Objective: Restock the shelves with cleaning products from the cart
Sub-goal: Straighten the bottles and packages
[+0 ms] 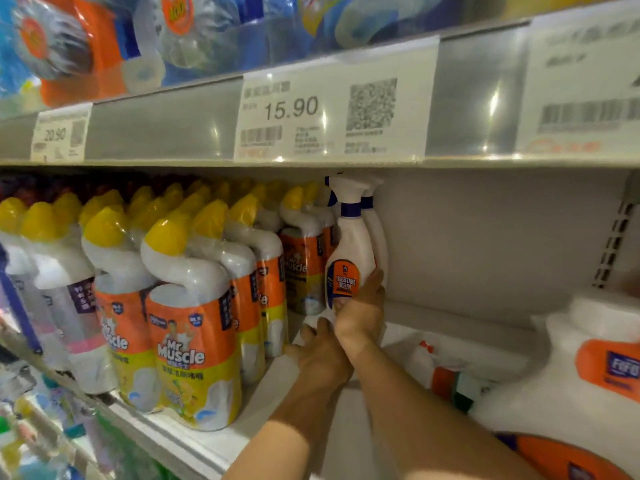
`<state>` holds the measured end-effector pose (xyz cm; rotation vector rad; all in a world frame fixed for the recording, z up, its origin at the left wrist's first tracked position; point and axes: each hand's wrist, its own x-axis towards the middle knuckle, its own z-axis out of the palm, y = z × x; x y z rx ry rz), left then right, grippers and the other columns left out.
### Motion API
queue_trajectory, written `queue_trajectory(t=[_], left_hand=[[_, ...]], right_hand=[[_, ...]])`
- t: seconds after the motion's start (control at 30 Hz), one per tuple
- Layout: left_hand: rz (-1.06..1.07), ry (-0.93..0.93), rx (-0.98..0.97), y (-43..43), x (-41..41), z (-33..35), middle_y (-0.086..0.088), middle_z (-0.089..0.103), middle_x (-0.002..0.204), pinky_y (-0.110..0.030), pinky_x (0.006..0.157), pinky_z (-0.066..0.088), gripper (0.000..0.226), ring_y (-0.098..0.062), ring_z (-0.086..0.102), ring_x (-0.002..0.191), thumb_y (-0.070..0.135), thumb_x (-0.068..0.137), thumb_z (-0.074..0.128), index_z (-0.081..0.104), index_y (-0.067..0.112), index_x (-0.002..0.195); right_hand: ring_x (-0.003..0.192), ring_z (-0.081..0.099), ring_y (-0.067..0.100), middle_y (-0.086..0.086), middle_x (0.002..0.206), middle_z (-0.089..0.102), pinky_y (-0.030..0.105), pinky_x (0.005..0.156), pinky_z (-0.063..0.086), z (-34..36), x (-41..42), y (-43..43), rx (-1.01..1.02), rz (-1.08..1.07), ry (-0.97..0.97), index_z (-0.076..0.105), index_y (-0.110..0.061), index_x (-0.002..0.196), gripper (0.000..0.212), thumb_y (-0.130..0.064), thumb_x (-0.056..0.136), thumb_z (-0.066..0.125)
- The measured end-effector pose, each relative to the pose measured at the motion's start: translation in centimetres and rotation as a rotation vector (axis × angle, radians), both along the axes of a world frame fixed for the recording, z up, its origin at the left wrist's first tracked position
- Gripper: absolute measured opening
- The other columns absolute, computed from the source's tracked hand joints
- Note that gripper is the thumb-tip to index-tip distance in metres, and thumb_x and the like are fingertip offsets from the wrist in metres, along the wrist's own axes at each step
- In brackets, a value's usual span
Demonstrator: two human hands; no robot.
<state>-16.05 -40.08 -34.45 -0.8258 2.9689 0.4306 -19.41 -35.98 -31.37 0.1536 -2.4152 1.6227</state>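
Near the middle of the frame, a white spray bottle (349,244) with a blue collar is standing upright deep on the shelf (346,427), its trigger head reaching up just under the shelf above. The right hand (362,306) is wrapping its grip around the bottle's lower body, fingers lying along the right side beside the orange label. The left hand (320,351), just below and to the left, is curling its grip against the bottle's white base. A second spray bottle (377,233) is standing directly behind the first, partly hidden. To the left, touching or nearly touching the held bottle, rows of yellow-capped Mr Muscle bottles (194,334) are filling the shelf in shrink-wrapped packs. At the right of the frame a large white jug (588,341) with an orange label is showing, blurred, and a smaller bottle (446,372) is lying on its side near it. In the upper middle, a price tag (332,112) reading 15.90 is hanging on the shelf edge
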Motion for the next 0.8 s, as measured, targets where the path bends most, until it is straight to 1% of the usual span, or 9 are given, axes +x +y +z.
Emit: queue_trajectory(t=[0.07, 0.1, 0.17, 0.27, 0.37, 0.43, 0.57, 0.7, 0.8], left_hand=[[0.01, -0.002, 0.071, 0.4, -0.5, -0.1, -0.003, 0.0, 0.16, -0.061, 0.111, 0.005, 0.07, -0.031, -0.003, 0.146, 0.038, 0.096, 0.042, 0.002, 0.025, 0.152], [0.002, 0.009, 0.07, 0.6, -0.7, -0.2, -0.003, 0.001, 0.16, -0.061, 0.111, 0.004, 0.071, -0.032, -0.002, 0.145, 0.04, 0.095, 0.043, 0.004, 0.026, 0.152], [-0.032, 0.021, -0.001, 0.9, -1.0, -0.5, -0.004, 0.011, 0.156, -0.059, 0.11, 0.009, 0.072, -0.034, 0.007, 0.142, 0.038, 0.09, 0.05, 0.013, 0.026, 0.15], [-0.057, 0.128, -0.007, 0.6, -0.9, -0.9, -0.006, 0.021, 0.15, -0.053, 0.11, 0.014, 0.064, -0.034, 0.017, 0.137, 0.033, 0.09, 0.052, 0.023, 0.022, 0.146], [-0.105, 0.274, 0.061, 0.5, -0.3, -1.0, -0.003, 0.02, 0.153, -0.051, 0.111, 0.015, 0.059, -0.032, 0.019, 0.138, 0.034, 0.094, 0.046, 0.022, 0.025, 0.147], [-0.116, 0.336, 0.078, 0.4, -0.1, -1.2, 0.001, 0.018, 0.155, -0.051, 0.113, 0.016, 0.063, -0.031, 0.017, 0.141, 0.037, 0.095, 0.045, 0.015, 0.028, 0.149], [-0.123, 0.329, 0.073, 0.2, -0.1, -1.1, 0.002, 0.02, 0.156, -0.049, 0.115, 0.018, 0.069, -0.024, 0.015, 0.144, 0.041, 0.093, 0.048, 0.011, 0.029, 0.149], [-0.135, 0.348, 0.066, 0.3, -0.1, -1.0, 0.007, 0.02, 0.155, -0.047, 0.114, 0.014, 0.068, -0.019, 0.014, 0.144, 0.043, 0.093, 0.048, 0.012, 0.032, 0.149], [-0.137, 0.33, 0.067, 0.3, -0.1, -1.1, 0.006, 0.016, 0.157, -0.047, 0.116, 0.011, 0.07, -0.019, 0.01, 0.146, 0.042, 0.093, 0.047, 0.008, 0.031, 0.151]], right_hand=[[0.123, 0.047, 0.031, 0.016, 0.144, 0.037, 0.032, 0.09, 0.048, -0.1, -0.8, -0.1, 0.01, -0.016, -0.032, 0.019, -0.015, 0.15, 0.061, -0.018, 0.098, 0.05], [0.124, 0.046, 0.033, 0.017, 0.145, 0.035, 0.029, 0.086, 0.048, -0.4, -1.0, 0.0, 0.017, -0.01, -0.034, 0.018, -0.013, 0.151, 0.065, -0.012, 0.095, 0.052], [0.122, 0.049, 0.033, 0.018, 0.144, 0.038, 0.022, 0.079, 0.041, -1.1, -1.3, 0.4, -0.019, 0.0, -0.119, 0.026, -0.008, 0.147, 0.061, -0.007, 0.092, 0.052], [0.118, 0.053, 0.032, 0.018, 0.133, 0.05, 0.033, 0.092, 0.044, -1.3, -1.3, 0.3, -0.022, -0.041, -0.238, 0.039, -0.006, 0.137, 0.047, -0.019, 0.094, 0.056], [0.111, 0.057, 0.031, 0.017, 0.123, 0.055, 0.037, 0.094, 0.047, -1.1, -0.9, -0.1, -0.095, -0.138, -0.214, 0.047, -0.006, 0.123, 0.038, -0.028, 0.094, 0.058], [0.109, 0.057, 0.036, 0.02, 0.122, 0.052, 0.044, 0.094, 0.05, -1.1, -0.3, -0.5, -0.138, -0.177, -0.121, 0.046, -0.002, 0.121, 0.042, -0.029, 0.091, 0.055], [0.106, 0.058, 0.038, 0.022, 0.121, 0.053, 0.043, 0.089, 0.051, -1.1, 0.2, -0.9, -0.043, -0.239, -0.034, 0.046, 0.003, 0.121, 0.046, -0.023, 0.087, 0.064], [0.108, 0.053, 0.035, 0.02, 0.122, 0.048, 0.04, 0.088, 0.048, -1.8, 0.3, -0.4, -0.03, -0.116, -0.016, 0.047, 0.003, 0.122, 0.04, -0.012, 0.086, 0.058], [0.112, 0.057, 0.033, 0.018, 0.124, 0.054, 0.041, 0.096, 0.05, -1.6, 0.5, -0.3, -0.047, -0.127, -0.017, 0.049, 0.0, 0.12, 0.036, -0.018, 0.091, 0.059]])
